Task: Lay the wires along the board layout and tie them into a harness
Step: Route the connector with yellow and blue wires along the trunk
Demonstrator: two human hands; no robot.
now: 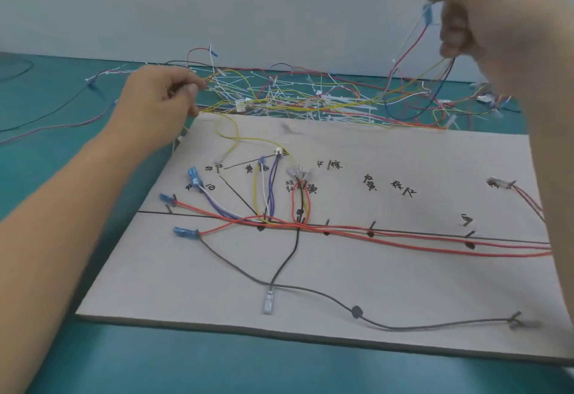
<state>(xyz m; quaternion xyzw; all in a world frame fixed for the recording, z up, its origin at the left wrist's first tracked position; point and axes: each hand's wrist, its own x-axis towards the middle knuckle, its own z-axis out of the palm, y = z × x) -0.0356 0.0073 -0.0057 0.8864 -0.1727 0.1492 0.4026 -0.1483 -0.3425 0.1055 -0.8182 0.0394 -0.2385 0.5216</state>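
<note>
A pale layout board (341, 294) with black drawn lines and marks lies on the green table. Red wires (403, 237), purple, yellow, white and black wires lie along its lines, ending in blue terminals (194, 176). My right hand (497, 12) is raised at the top right and pinches a blue terminal (428, 14); a red wire and thin coloured wires hang from that hand down to the pile. My left hand (158, 98) sits at the board's far left corner, fingers curled, pinching wires at the pile's left edge.
A tangled pile of loose wires and white cable ties (310, 95) stretches along the far edge of the board. A loose black wire with a clear terminal (267, 300) crosses the board's near part. The green table (62, 114) runs to a pale wall.
</note>
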